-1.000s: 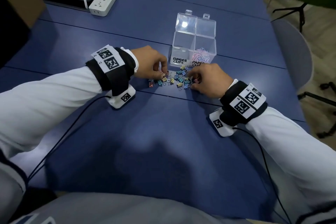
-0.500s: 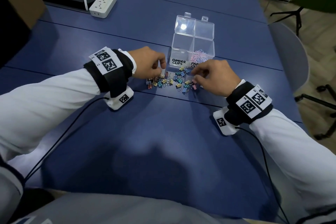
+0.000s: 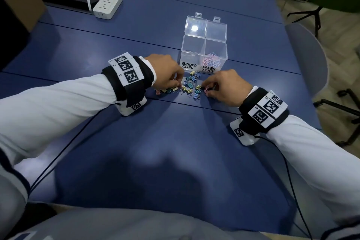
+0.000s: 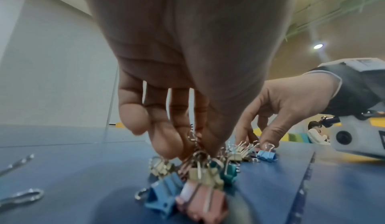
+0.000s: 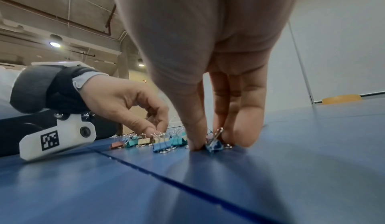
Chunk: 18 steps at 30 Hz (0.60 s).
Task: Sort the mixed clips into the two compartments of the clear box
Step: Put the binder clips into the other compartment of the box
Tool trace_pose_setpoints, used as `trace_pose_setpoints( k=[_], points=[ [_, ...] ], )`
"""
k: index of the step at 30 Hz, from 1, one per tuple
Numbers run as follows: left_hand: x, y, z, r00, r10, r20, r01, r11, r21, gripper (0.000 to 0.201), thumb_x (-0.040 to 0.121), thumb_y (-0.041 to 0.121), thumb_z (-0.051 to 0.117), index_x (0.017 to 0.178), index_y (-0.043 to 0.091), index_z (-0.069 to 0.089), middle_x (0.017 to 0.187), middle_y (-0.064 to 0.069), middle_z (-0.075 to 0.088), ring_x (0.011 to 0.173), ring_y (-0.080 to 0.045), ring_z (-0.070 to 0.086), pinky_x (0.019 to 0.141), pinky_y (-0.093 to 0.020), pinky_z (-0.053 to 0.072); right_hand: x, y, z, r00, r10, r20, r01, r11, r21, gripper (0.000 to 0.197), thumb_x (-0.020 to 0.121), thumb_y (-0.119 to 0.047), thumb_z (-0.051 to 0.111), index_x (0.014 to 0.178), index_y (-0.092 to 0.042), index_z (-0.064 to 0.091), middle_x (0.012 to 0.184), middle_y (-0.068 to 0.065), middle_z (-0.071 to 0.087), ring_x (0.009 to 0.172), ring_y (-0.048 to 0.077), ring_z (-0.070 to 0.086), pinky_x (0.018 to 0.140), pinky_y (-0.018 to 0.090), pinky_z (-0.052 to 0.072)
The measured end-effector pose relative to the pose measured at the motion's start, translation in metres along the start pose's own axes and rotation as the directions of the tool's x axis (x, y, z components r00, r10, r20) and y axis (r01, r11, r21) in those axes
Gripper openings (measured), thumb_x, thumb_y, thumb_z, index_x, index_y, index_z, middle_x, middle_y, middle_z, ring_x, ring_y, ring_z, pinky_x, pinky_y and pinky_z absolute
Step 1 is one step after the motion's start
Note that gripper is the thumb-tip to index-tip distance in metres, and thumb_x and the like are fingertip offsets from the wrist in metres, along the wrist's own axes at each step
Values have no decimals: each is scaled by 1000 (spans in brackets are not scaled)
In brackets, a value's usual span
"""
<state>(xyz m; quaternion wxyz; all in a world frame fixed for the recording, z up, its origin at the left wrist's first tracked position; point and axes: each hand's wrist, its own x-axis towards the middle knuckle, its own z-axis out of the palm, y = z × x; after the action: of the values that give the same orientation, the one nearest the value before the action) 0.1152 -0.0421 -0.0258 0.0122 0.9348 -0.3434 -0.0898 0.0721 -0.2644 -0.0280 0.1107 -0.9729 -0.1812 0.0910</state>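
Both forearms lie across the dark blue table (image 3: 175, 152), wrists low. The left hand (image 3: 165, 73) arches over the heap of small pastel binder clips (image 3: 188, 86), fingertips pinching wire handles in it. The right hand (image 3: 226, 87) stands fingers-down, thumb and fingers nipping a blue binder clip (image 5: 213, 144). The heap sits right in front of the clear two-compartment plastic box (image 3: 204, 52), pastel paper clips (image 3: 211, 60) in its right half.

surface: we see blue desk (image 3: 175, 152) w/ seams across | near centre: heap of coloured binder clips (image 3: 187, 86) loose on top | just behind heap: clear box (image 3: 204, 52), lids open, pastel paper clips in right compartment | far left: white power strip (image 3: 107, 4)
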Motion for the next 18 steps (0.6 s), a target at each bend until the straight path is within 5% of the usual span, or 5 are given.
trace_pose_setpoints(
  k=[8, 14, 18],
  points=[
    [-3, -4, -10, 998, 9, -55, -11, 999, -47, 14, 87, 35, 56, 91, 26, 66, 79, 8, 64, 73, -17, 57, 61, -26, 42, 0, -2, -1, 1000, 17, -18, -16, 1000, 11, 27, 77, -10, 59, 98, -18, 74, 86, 1, 72, 77, 17, 66, 79, 34, 58],
    [1, -3, -49, 986, 0, -167, -23, 990, -138, 14, 87, 35, 59, 91, 25, 68, 75, 8, 63, 69, -16, 57, 67, -29, 49, -3, -5, -2, 999, 33, 2, -33, 999, -40, 55, 68, -30, 65, 122, -24, 60, 99, -2, 54, 85, 17, 54, 80, 33, 53],
    [26, -3, -80, 965, -24, -262, -21, 985, -168, 18, 85, 37, 60, 91, 23, 69, 76, 6, 64, 71, -17, 56, 76, -33, 52, -1, -4, 0, 1000, -5, 19, 6, 998, -67, 36, 81, -31, 67, 116, -23, 68, 100, 7, 60, 90, 24, 60, 80, 28, 48]
  ],
)
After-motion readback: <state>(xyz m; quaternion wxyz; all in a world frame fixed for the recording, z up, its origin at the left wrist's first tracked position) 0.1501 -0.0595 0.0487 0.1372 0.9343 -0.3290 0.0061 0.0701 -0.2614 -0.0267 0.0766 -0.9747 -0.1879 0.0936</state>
